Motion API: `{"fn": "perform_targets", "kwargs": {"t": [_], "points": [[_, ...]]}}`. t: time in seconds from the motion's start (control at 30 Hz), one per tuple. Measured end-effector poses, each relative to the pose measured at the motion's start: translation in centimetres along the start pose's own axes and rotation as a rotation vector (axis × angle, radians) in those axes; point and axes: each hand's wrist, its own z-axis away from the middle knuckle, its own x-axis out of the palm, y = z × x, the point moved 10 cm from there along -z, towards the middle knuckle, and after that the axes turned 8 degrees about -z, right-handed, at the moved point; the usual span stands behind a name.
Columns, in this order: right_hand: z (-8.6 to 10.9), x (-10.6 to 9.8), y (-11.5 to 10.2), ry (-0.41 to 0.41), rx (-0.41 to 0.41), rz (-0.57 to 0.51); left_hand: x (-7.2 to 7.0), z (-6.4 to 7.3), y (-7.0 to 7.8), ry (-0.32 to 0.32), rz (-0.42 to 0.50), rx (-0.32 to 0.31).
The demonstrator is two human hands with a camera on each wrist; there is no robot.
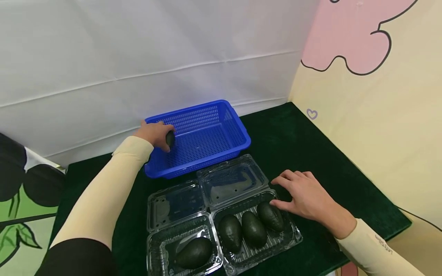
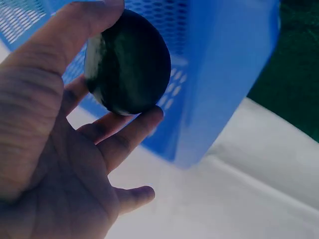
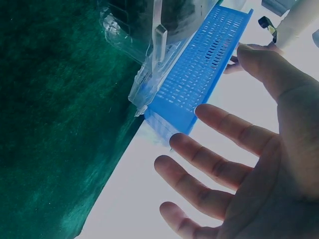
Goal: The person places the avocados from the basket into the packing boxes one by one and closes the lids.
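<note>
My left hand [image 1: 156,134] holds an avocado [image 2: 130,62] between thumb and fingers, over the left end of the blue plastic basket [image 1: 197,165]. My right hand [image 1: 304,195] has its fingers spread and holds nothing; its thumb is close to the rightmost avocado [image 1: 270,216] in the right clear clamshell box [image 1: 238,264]. Two more avocados lie beside that one, a middle avocado [image 1: 254,229] and a left avocado [image 1: 230,233]. A single avocado [image 1: 194,253] lies in the left clear clamshell box [image 1: 152,245]. In the right wrist view, my right palm [image 3: 269,189] faces the camera.
Both box lids, the left lid [image 1: 176,205] and the right lid [image 1: 233,180], are folded back toward the basket. Dark green cloth [image 1: 276,142] covers the table. A white sheet [image 1: 155,50] hangs behind, and a cream wall [image 1: 380,134] with painted shapes stands at the right.
</note>
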Motion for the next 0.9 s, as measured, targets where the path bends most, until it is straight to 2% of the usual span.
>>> {"fn": "perform_targets", "kwargs": {"t": [0.23, 0.5, 0.73, 0.9], "points": [[-0.5, 0.0, 0.2, 0.002, -0.017, -0.005, -2.9, 2.4, -0.2, 0.042, 0.026, 0.019], [-1.1, -0.4, 0.2, 0.025, -0.03, 0.005, -5.5, 6.4, 0.8, 0.098, 0.011, 0.022], [-1.7, -0.5, 0.1, 0.031, -0.044, 0.004, -5.9, 11.0, 1.2, 0.192, 0.032, 0.044], [-1.9, -0.4, 0.2, 0.033, -0.052, 0.007, -5.8, 14.2, 2.3, 0.263, 0.025, 0.067]]}}
